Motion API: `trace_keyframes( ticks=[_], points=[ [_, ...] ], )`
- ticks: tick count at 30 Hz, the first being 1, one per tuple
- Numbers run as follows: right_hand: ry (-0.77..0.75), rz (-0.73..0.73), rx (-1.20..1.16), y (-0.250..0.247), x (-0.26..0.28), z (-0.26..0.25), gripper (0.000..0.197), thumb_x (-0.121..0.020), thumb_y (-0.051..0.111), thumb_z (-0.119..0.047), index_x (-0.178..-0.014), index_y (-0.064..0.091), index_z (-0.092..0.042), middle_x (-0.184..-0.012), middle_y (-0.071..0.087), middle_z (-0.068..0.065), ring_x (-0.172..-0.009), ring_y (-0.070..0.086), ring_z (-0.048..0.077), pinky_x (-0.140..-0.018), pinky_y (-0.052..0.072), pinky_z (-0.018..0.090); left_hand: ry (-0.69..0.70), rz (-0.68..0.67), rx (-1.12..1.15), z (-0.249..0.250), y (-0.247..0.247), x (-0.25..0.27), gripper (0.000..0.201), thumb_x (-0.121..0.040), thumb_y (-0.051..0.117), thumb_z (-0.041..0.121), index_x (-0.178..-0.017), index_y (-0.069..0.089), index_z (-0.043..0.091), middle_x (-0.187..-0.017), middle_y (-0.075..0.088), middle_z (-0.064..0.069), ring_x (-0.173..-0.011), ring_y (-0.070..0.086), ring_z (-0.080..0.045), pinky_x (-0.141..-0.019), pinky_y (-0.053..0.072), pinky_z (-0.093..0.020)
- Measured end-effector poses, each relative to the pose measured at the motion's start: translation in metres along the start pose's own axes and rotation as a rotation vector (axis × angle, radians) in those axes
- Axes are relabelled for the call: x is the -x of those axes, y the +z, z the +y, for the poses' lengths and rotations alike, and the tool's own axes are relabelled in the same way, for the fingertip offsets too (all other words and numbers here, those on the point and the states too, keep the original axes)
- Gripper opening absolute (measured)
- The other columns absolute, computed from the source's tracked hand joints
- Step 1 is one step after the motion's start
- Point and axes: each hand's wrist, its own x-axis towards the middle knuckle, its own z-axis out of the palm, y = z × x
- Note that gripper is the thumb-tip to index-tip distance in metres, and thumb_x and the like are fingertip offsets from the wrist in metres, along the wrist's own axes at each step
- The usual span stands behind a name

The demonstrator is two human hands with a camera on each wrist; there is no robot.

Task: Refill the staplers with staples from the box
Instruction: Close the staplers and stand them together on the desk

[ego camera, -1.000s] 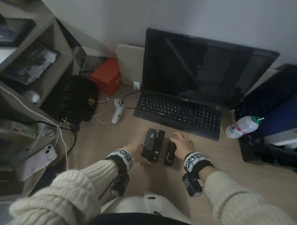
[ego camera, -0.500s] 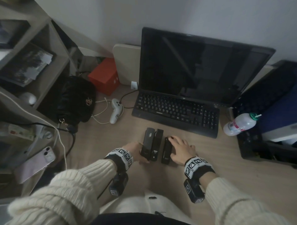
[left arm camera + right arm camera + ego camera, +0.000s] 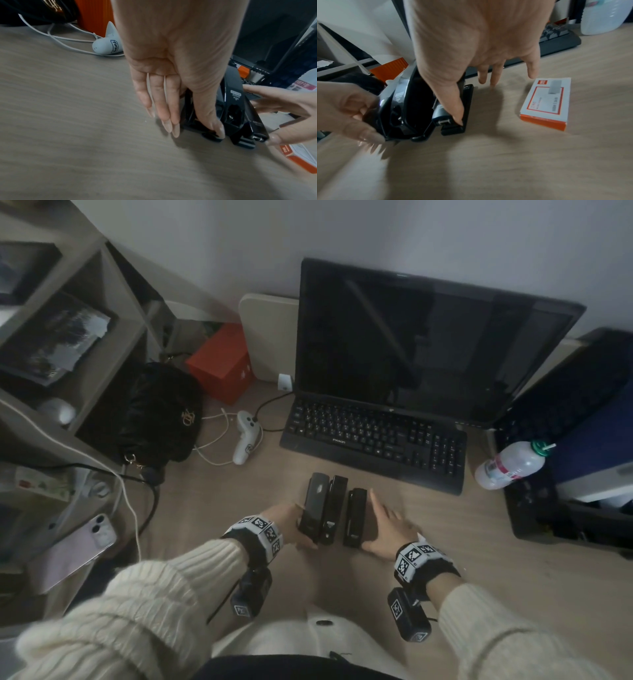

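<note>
Three black staplers lie side by side on the wooden desk [image 3: 479, 559] in front of the keyboard: left stapler [image 3: 313, 505], middle stapler [image 3: 334, 508], right stapler [image 3: 356, 517]. My left hand [image 3: 286, 523] holds the near end of the left stapler, thumb on one side and straight fingers [image 3: 164, 108] on the other. My right hand [image 3: 387, 529] rests on the desk just right of the right stapler, fingers straight and spread, its thumb [image 3: 453, 108] touching that stapler's near end. The white and orange staple box [image 3: 546, 102] lies closed on the desk to the right of my right hand.
A black keyboard [image 3: 373, 440] and monitor [image 3: 428, 344] stand behind the staplers. A white bottle [image 3: 510, 463] lies at the right. A black bag [image 3: 154, 416], white controller [image 3: 245, 440], cables and red box [image 3: 222, 364] are at the left, with a phone [image 3: 78, 549] on the shelf.
My right hand has come off the top of the right stapler and now lies beside it with fingers straight. My left hand stays on the left stapler.
</note>
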Motion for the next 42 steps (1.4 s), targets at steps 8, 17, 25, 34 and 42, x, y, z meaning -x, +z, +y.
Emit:
trace_keyframes(
  ticks=[8, 17, 25, 34, 42],
  points=[
    [-0.038, -0.006, -0.075, 0.006, -0.001, -0.014, 0.115, -0.066, 0.078, -0.053, -0.150, 0.002, -0.031, -0.148, 0.039, 0.000, -0.140, 0.030, 0.023, -0.114, 0.022, 0.053, 0.001, 0.016, 0.014, 0.005, 0.003, -0.006, 0.047, -0.069, 0.084, 0.043, -0.108, 0.068, 0.021, -0.101, 0.071, 0.000, -0.082, 0.057, -0.011, -0.070, 0.040, -0.018],
    [-0.003, 0.065, -0.027, 0.002, 0.001, -0.016, 0.101, -0.069, 0.075, -0.057, -0.147, 0.020, -0.023, -0.132, 0.056, 0.008, -0.124, 0.049, 0.028, -0.104, 0.036, 0.038, 0.025, 0.021, 0.024, 0.015, 0.003, -0.011, 0.039, -0.069, 0.084, 0.038, -0.100, 0.071, 0.018, -0.087, 0.072, 0.000, -0.076, 0.059, -0.010, -0.067, 0.040, -0.018],
    [0.014, 0.087, -0.078, 0.006, -0.004, -0.002, 0.105, -0.065, 0.076, -0.059, -0.146, 0.020, -0.024, -0.131, 0.058, 0.007, -0.121, 0.053, 0.029, -0.101, 0.040, 0.037, 0.079, -0.012, 0.053, 0.028, 0.004, -0.017, 0.030, -0.076, 0.081, 0.023, -0.101, 0.071, 0.008, -0.072, 0.061, 0.003, -0.070, 0.055, -0.008, -0.043, 0.035, -0.004],
    [0.014, 0.110, -0.114, 0.011, -0.007, 0.002, 0.109, -0.063, 0.075, -0.062, -0.148, 0.017, -0.027, -0.130, 0.058, 0.008, -0.120, 0.054, 0.029, -0.098, 0.044, 0.036, 0.081, -0.021, 0.017, 0.030, 0.003, -0.016, 0.033, -0.076, 0.081, 0.031, -0.104, 0.070, 0.017, -0.090, 0.074, -0.004, -0.068, 0.059, -0.008, -0.054, 0.039, -0.014],
    [0.039, 0.068, -0.125, 0.012, -0.006, 0.003, 0.099, -0.061, 0.075, -0.063, -0.142, 0.031, -0.028, -0.135, 0.053, 0.004, -0.123, 0.050, 0.028, -0.099, 0.044, 0.036, 0.075, -0.012, -0.018, 0.027, 0.008, -0.018, 0.039, -0.073, 0.082, 0.038, -0.104, 0.071, 0.016, -0.097, 0.073, -0.005, -0.085, 0.066, -0.018, -0.069, 0.042, -0.019]
  ],
)
